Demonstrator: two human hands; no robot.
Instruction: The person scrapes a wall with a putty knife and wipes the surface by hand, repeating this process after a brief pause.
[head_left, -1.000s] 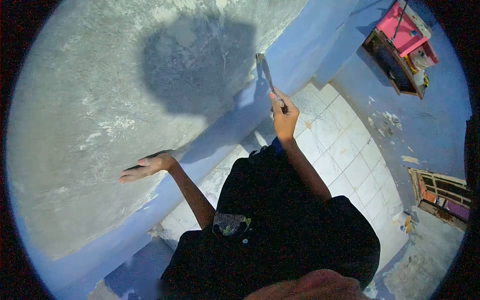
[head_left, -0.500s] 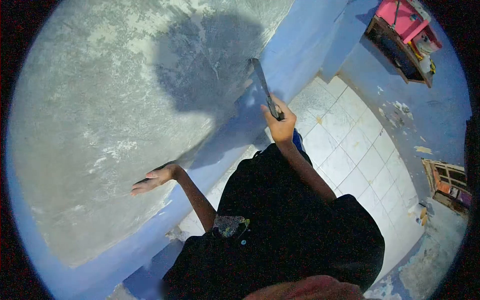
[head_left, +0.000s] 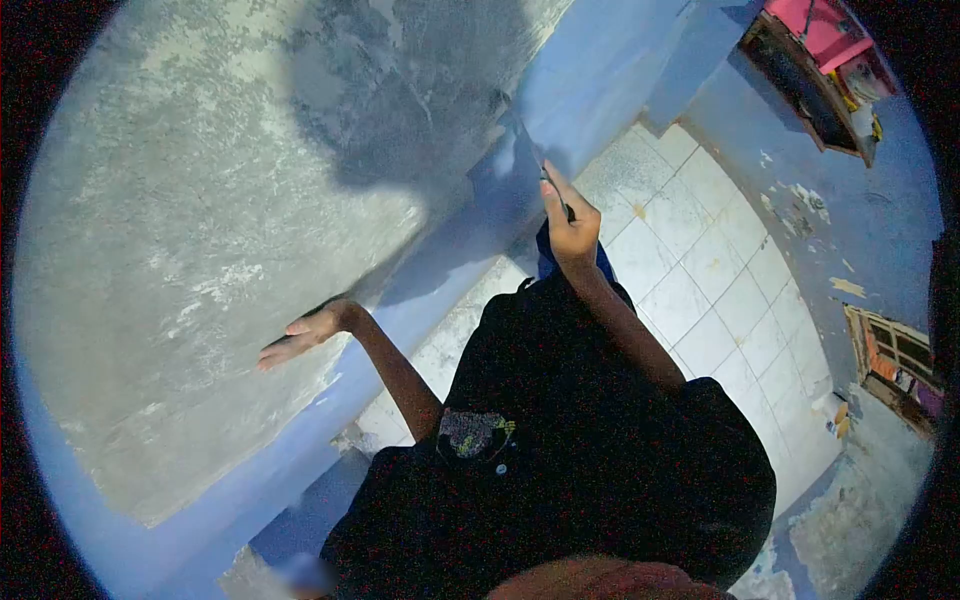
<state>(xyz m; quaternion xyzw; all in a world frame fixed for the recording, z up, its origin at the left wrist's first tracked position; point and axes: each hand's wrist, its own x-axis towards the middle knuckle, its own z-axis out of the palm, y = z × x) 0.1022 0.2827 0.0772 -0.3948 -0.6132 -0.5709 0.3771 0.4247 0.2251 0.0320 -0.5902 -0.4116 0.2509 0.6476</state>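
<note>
well, the right hand (head_left: 574,225) had a knife (head_left: 545,173) in its grip. the grip was narrow, with the thumb and fingers closed around the handle. the thin blade poked out past the fingers, up toward the gray wall (head_left: 150,260). its tip was near the line where the gray met a blue strip (head_left: 400,290). the blade was dim and blurry, so i could not tell if it touched.

the left hand (head_left: 308,333) held nothing that showed. its grip was wide, with the fingers stretched out straight. it was up by the gray wall, well apart from the knife. i could not tell if the hand touched the wall or was just beside it.

a big round shadow (head_left: 400,90) lay on the gray wall, to the left of the blade. the gray was rough, with pale patches in it. both arms came out of a black shirt (head_left: 600,460) with a small print (head_left: 475,435) on it. white tiles covered the floor (head_left: 710,260). off to the right, a brown shelf (head_left: 797,78) was on a blue wall (head_left: 740,140), with a pink bin (head_left: 825,32) on it. below that was a window (head_left: 895,365).
</note>
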